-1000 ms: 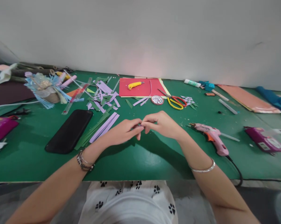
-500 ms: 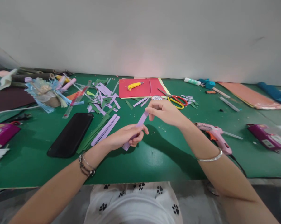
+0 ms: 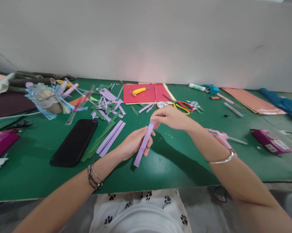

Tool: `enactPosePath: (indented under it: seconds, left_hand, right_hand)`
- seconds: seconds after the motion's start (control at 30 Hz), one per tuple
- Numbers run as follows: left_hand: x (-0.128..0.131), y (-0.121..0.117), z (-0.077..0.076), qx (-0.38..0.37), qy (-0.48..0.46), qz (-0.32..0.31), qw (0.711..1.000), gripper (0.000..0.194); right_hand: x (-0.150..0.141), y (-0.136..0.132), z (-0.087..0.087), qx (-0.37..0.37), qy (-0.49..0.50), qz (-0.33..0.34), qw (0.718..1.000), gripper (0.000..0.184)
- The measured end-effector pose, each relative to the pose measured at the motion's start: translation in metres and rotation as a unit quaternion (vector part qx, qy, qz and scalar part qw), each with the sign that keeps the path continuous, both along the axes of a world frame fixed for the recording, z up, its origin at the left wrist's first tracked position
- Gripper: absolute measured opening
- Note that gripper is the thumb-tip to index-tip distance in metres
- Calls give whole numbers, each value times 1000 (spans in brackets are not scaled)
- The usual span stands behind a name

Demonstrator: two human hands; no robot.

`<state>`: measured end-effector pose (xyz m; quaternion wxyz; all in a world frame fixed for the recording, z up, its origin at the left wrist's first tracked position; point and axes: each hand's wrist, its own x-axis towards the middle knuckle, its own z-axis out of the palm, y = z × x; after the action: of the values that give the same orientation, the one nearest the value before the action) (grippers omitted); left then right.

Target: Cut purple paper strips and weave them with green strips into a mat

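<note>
A purple paper strip (image 3: 143, 147) slants between my hands above the green table, its lower end hanging free. My right hand (image 3: 166, 117) pinches the strip's upper end between thumb and fingertips. Around its middle, my left hand (image 3: 138, 142) has its thumb at one edge and curled fingers behind it. Left of my left hand lie more purple strips (image 3: 111, 137) beside green paper strips (image 3: 97, 142). Just beyond my right hand are a round patterned roll (image 3: 162, 104), partly hidden, and scissors (image 3: 182, 106) with red and yellow handles.
A black phone (image 3: 74, 142) lies at left, with a paper scrap pile (image 3: 108, 102) behind it. A yellow cutter (image 3: 140, 91) rests on red paper (image 3: 128, 97). At right are a pink glue gun (image 3: 221, 137), partly behind my forearm, and a purple box (image 3: 271, 141).
The strip now lies in front of my left fingers, with more of its length showing. My left hand has shifted slightly right and turned its grip; my right hand still pinches the top end.
</note>
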<state>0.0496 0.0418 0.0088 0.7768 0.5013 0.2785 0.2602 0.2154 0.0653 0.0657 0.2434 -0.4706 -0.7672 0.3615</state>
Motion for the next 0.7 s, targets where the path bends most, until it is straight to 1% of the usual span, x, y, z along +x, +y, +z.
enactPosePath:
  seconds: [0.07, 0.13, 0.27, 0.37, 0.47, 0.6, 0.7]
  left_hand:
    - [1, -1, -1, 13, -10, 14, 1000, 28]
    - [3, -1, -2, 10, -15, 27, 999, 26]
    - [5, -2, -5, -2, -27, 52, 998, 27]
    - [5, -3, -6, 44, -14, 78, 996, 29]
    - [5, -5, -5, 100, 33, 95, 990, 28]
    - [2, -10, -2, 135, 90, 89, 983, 28]
    - [-5, -17, 0, 146, 117, 64, 980, 28]
  right_hand:
    - [-5, -1, 1, 8, -4, 10, 1000, 20]
    - [-8, -2, 2, 15, -7, 16, 1000, 21]
    - [-10, -3, 2, 7, 2, 2, 1000, 20]
    - [-7, -2, 2, 2, 20, -15, 1000, 18]
    - [-3, -2, 3, 16, 25, -33, 999, 17]
    - [2, -3, 1, 49, 10, -51, 997, 17]
    - [3, -4, -3, 39, -14, -50, 998, 17]
